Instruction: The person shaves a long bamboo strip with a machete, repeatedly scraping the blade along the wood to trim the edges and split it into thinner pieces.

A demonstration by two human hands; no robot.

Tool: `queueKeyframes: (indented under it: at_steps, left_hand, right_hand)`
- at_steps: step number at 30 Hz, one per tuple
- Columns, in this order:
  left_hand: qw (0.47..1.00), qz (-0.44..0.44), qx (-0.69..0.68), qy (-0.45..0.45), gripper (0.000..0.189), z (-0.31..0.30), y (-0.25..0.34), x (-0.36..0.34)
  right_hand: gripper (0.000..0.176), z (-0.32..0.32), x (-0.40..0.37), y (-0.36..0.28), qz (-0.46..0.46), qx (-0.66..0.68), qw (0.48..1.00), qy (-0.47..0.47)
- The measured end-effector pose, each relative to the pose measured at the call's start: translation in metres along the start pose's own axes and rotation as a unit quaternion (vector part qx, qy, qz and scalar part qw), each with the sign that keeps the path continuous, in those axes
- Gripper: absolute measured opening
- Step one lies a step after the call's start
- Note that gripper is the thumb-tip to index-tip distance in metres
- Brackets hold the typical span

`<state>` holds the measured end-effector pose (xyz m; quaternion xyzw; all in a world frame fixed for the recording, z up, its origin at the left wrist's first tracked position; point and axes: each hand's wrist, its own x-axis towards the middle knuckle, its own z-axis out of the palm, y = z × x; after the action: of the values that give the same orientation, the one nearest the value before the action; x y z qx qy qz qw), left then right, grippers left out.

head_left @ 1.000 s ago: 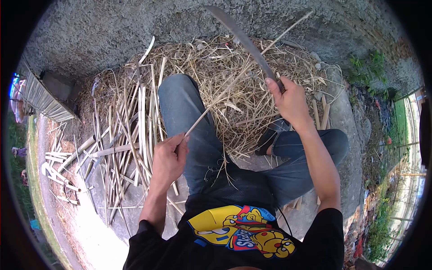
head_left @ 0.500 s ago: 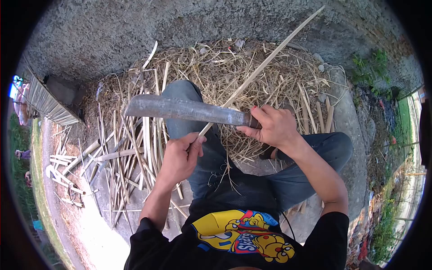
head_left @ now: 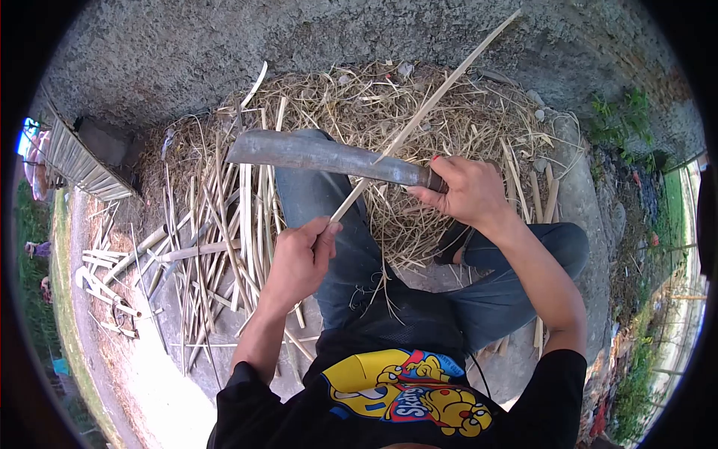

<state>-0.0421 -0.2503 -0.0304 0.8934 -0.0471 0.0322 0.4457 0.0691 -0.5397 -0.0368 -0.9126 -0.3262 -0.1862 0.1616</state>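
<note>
My left hand (head_left: 303,258) pinches the near end of a long, pale bamboo strip (head_left: 437,97), which slants up and away to the right over my lap. Wrapped round the handle of a machete (head_left: 314,156) is my right hand (head_left: 471,191). The broad grey blade points left and lies across the strip, hiding a short length of it. A small curled shaving shows at the blade's far edge, where it meets the strip. Both hands are above my legs, the right one farther from my body.
Cut strips (head_left: 224,239) lie heaped on the ground at my left. Shavings (head_left: 411,217) cover the floor between my legs and up to the rough wall (head_left: 336,37). Split bamboo pieces (head_left: 552,194) lie at the right. A slatted panel (head_left: 86,161) stands at far left.
The machete and my right hand have moved slightly right and away from my body along the strip. The strip's far tip has shifted a little left. My left hand keeps its grip.
</note>
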Motion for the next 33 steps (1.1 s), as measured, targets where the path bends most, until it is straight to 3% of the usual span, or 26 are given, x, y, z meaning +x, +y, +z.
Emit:
queueKeyframes:
  at_steps: [10, 12, 14, 16, 18, 22, 23, 28, 30, 33]
  left_hand:
    - [1.000, 0.010, 0.009, -0.007, 0.024, -0.006, -0.001, 0.014]
    - [1.000, -0.007, 0.012, 0.004, 0.024, 0.000, -0.003, 0.016]
    - [0.999, -0.024, 0.036, 0.030, 0.017, 0.004, -0.002, 0.021]
    - [0.998, -0.009, 0.033, 0.049, 0.019, 0.012, 0.000, 0.023]
    - [0.999, 0.014, 0.035, 0.040, 0.019, 0.016, 0.005, 0.023]
    - [0.999, 0.034, 0.002, 0.028, 0.024, 0.014, -0.007, 0.017]
    - [0.999, 0.029, -0.005, 0.026, 0.023, 0.018, -0.005, 0.021]
    - [1.000, -0.002, 0.003, 0.024, 0.024, 0.021, -0.003, 0.034]
    - [0.999, 0.023, -0.011, 0.038, 0.025, 0.026, 0.001, 0.026]
    - [0.999, -0.037, 0.026, 0.004, 0.019, 0.007, -0.022, 0.013]
  right_hand:
    - [0.058, 0.003, 0.019, 0.016, -0.039, -0.036, 0.999, 0.011]
    - [0.058, 0.006, 0.019, 0.002, -0.026, -0.020, 0.999, -0.003]
    - [0.061, 0.009, 0.017, -0.018, 0.077, 0.014, 0.995, -0.067]
    - [0.060, 0.007, 0.013, -0.033, 0.091, 0.030, 0.993, -0.073]
    - [0.060, 0.007, 0.006, -0.041, -0.002, 0.003, 1.000, -0.017]
    - [0.061, 0.002, 0.014, 0.007, 0.016, -0.029, 0.999, 0.014]
    - [0.061, 0.003, 0.017, 0.011, 0.027, 0.000, 1.000, -0.016]
    - [0.062, 0.000, 0.014, -0.018, 0.091, 0.001, 0.995, -0.048]
    - [0.061, 0.001, 0.008, -0.025, -0.004, -0.013, 0.999, -0.032]
    - [0.057, -0.006, 0.015, 0.038, 0.072, -0.030, 0.997, -0.005]
